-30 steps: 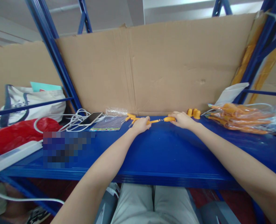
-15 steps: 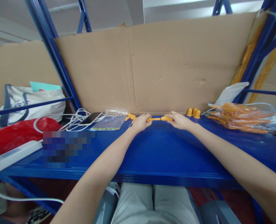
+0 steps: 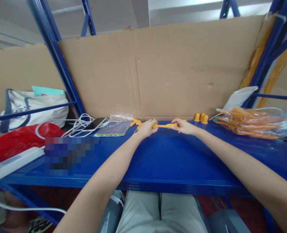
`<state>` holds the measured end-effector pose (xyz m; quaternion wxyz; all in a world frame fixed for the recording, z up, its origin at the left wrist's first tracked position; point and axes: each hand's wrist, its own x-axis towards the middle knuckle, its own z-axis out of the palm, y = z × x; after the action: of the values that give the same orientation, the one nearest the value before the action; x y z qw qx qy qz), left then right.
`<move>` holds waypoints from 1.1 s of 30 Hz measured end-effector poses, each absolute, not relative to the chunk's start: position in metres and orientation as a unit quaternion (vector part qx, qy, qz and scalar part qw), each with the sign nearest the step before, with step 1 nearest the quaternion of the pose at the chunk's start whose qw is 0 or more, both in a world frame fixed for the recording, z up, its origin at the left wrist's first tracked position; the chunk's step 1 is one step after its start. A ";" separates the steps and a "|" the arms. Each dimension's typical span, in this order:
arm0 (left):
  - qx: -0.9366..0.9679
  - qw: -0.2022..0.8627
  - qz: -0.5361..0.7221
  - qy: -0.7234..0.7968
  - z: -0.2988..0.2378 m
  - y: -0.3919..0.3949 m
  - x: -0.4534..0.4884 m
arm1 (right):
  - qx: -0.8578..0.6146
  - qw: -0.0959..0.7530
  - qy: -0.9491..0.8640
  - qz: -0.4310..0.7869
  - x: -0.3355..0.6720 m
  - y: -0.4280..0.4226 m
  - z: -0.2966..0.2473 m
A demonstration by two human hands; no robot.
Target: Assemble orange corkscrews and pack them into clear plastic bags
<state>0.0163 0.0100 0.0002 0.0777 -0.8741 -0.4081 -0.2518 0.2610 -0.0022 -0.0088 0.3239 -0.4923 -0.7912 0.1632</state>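
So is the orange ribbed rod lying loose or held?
Held. The left hand grips one end of the orange ribbed rod, the right hand the other, low over the blue shelf; whether it touches, cannot tell.

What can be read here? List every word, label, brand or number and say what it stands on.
No text reads clearly.
White tote bag: large dark lettering, folded and cut off, unreadable.
Colourful packet: print too small.
Pixelated patch: blurred out.
Orange piece: no marking visible.
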 end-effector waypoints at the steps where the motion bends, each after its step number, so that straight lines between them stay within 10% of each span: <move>1: -0.874 0.071 -0.257 -0.406 0.000 0.010 0.017 | -0.493 0.344 -0.773 0.201 0.262 -0.002 -0.009; 9: -0.863 0.035 -0.273 -0.423 -0.001 0.007 0.020 | -0.448 0.397 -0.686 0.414 0.266 -0.012 -0.001; 33: -0.855 0.039 -0.286 -0.430 -0.001 0.011 0.016 | -0.485 0.376 -0.633 0.472 0.264 -0.021 0.004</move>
<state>0.0165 0.0108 -0.0013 0.0387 -0.8551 -0.4305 -0.2864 0.2641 -0.0213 0.0039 0.3759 -0.4846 -0.6330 0.4724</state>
